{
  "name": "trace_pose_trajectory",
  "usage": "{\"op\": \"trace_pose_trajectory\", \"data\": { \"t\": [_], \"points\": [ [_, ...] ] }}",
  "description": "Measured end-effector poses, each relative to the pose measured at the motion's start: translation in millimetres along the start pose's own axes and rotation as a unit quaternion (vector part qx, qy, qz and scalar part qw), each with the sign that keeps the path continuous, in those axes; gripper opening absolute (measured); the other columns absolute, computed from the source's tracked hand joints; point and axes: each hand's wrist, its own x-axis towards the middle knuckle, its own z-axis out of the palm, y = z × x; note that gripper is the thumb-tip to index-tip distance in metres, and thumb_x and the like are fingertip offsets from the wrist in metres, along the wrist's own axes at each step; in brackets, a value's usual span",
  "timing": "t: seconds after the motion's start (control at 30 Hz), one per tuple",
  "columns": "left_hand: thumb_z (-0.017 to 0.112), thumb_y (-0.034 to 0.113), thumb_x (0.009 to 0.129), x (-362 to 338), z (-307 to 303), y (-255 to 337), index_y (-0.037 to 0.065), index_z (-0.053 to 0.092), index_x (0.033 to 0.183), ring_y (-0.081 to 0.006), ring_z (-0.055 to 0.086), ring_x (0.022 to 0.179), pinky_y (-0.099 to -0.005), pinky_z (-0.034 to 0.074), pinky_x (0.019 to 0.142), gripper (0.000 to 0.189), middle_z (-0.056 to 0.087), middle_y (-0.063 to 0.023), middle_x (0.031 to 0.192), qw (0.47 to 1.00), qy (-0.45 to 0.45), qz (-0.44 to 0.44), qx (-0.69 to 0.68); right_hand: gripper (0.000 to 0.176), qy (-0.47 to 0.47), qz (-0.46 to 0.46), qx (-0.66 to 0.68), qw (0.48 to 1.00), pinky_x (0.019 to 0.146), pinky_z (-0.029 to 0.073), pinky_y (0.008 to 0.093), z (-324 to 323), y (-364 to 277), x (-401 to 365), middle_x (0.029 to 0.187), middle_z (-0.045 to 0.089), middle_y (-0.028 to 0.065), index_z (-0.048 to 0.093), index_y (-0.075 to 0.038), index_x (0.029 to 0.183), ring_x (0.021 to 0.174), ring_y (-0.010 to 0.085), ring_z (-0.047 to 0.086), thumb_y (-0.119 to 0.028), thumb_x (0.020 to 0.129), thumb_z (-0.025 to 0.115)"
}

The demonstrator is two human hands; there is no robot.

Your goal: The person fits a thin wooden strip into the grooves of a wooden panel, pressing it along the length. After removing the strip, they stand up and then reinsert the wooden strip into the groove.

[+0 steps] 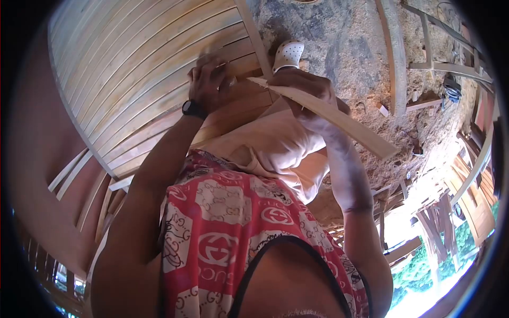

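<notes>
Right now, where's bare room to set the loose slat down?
Bare ground lies between the white shoe and the long rail. The slatted panel is bare up-left of the left hand. Crowded: wood frames at right. The right hand grips the slat.

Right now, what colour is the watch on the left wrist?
Black. The watch shows best in head view.

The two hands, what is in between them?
Head view: the pointed tip of the wooden strip held in the right hand sits between it and the left hand, over the slatted panel.
</notes>
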Motion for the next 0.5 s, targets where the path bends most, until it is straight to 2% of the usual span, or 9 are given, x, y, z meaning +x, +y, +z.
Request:
{"op": "trace_pose_trajectory", "data": {
  "t": [0.03, 0.1, 0.13, 0.2, 0.23, 0.3, 0.33, 0.4, 0.5],
  "points": [
    [0.082, 0.024, 0.087, 1.3, 2.6, -3.6, 0.018, 0.076, 0.121, -0.0311, 0.057, 0.122, -0.0501, 0.041, 0.1, 0.036, 0.062, -0.0032, 0.14, 1.0, 0.007, 0.005, -0.005, 0.02, 0.002, -0.002, -0.009, 1.0, 0.072, 0.064, 0.0344, 4.1, 0.3, 0.3, 0.099, 0.078, 0.0161, 0.075, 0.001, 0.103, 0.088, 0.0272, 0.079, 0.007, 0.084, 0.073],
    [0.078, 0.034, 0.088, -0.1, 1.3, -3.1, 0.017, 0.074, 0.124, -0.0318, 0.053, 0.126, -0.0537, 0.041, 0.104, 0.04, 0.055, -0.0016, 0.143, 1.0, -0.002, 0.007, -0.015, 0.02, -0.012, -0.027, -0.049, 0.998, 0.074, 0.062, 0.0351, 13.1, -1.7, -1.9, 0.104, 0.077, 0.0104, 0.076, -0.005, 0.107, 0.09, 0.0269, 0.077, -0.013, 0.089, 0.071],
    [0.078, 0.034, 0.088, 4.6, -0.3, -5.1, 0.017, 0.074, 0.124, -0.0318, 0.053, 0.126, -0.0537, 0.041, 0.104, 0.04, 0.055, -0.0016, 0.143, 1.0, 0.01, 0.007, -0.017, 0.02, -0.016, -0.035, -0.058, 0.998, 0.074, 0.062, 0.0351, 16.8, 1.7, 1.3, 0.104, 0.077, 0.0104, 0.076, -0.005, 0.107, 0.09, 0.0269, 0.077, -0.013, 0.089, 0.071],
    [0.076, 0.048, 0.087, 1.5, -8.8, -0.1, 0.014, 0.07, 0.133, -0.0321, 0.05, 0.131, -0.0543, 0.037, 0.109, 0.057, 0.052, -0.0041, 0.146, 0.999, -0.042, 0.012, -0.012, 0.02, 0.004, -0.054, -0.071, 0.996, 0.071, 0.062, 0.0357, 26.8, 9.4, -3.0, 0.102, 0.077, 0.0098, 0.076, -0.006, 0.106, 0.084, 0.0269, 0.076, -0.011, 0.087, 0.072],
    [0.076, 0.048, 0.087, 1.3, -13.5, 4.0, 0.014, 0.07, 0.133, -0.0321, 0.05, 0.131, -0.0543, 0.037, 0.109, 0.057, 0.052, -0.0041, 0.146, 0.999, -0.042, 0.007, -0.015, 0.02, -0.001, -0.052, -0.072, 0.996, 0.071, 0.062, 0.0357, 29.7, 15.3, -5.0, 0.102, 0.077, 0.0098, 0.076, -0.006, 0.106, 0.084, 0.0269, 0.076, -0.011, 0.087, 0.072],
    [0.075, 0.065, 0.083, 4.6, -17.1, 8.7, 0.012, 0.065, 0.14, -0.0324, 0.047, 0.135, -0.0549, 0.035, 0.113, 0.079, 0.05, -0.007, 0.149, 0.998, -0.048, 0.031, -0.001, 0.02, -0.015, -0.072, -0.122, 0.99, 0.069, 0.064, 0.0346, 30.9, 21.2, -1.1, 0.102, 0.078, 0.0143, 0.076, -0.001, 0.103, 0.086, 0.0234, 0.078, 0.008, 0.086, 0.069],
    [0.075, 0.065, 0.083, -0.4, -14.8, 8.3, 0.012, 0.065, 0.14, -0.0324, 0.047, 0.135, -0.0549, 0.035, 0.113, 0.079, 0.05, -0.007, 0.149, 0.998, -0.049, 0.026, -0.008, 0.02, -0.022, -0.067, -0.125, 0.99, 0.069, 0.064, 0.0346, 31.6, 15.8, -0.5, 0.102, 0.078, 0.0143, 0.076, -0.001, 0.103, 0.086, 0.0234, 0.078, 0.008, 0.086, 0.069],
    [0.082, 0.071, 0.071, 4.8, -5.7, 5.2, 0.012, 0.062, 0.143, -0.0332, 0.047, 0.137, -0.0539, 0.034, 0.111, 0.095, 0.052, -0.0062, 0.15, 0.998, -0.007, 0.06, -0.006, 0.02, -0.035, -0.057, -0.122, 0.99, 0.069, 0.064, 0.033, 23.6, 8.0, 9.9, 0.1, 0.077, 0.0136, 0.075, 0.0, 0.104, 0.085, 0.0219, 0.077, 0.009, 0.088, 0.069],
    [0.081, 0.073, 0.07, 5.9, -1.8, 5.0, 0.011, 0.06, 0.144, -0.0326, 0.047, 0.137, -0.0545, 0.033, 0.113, 0.099, 0.052, -0.0066, 0.149, 0.999, -0.028, 0.042, -0.01, 0.018, -0.033, -0.038, -0.131, 0.99, 0.07, 0.063, 0.0315, 28.9, 6.8, 11.2, 0.101, 0.077, 0.0133, 0.075, 0.001, 0.104, 0.085, 0.0212, 0.076, 0.009, 0.09, 0.068]
  ]
}}
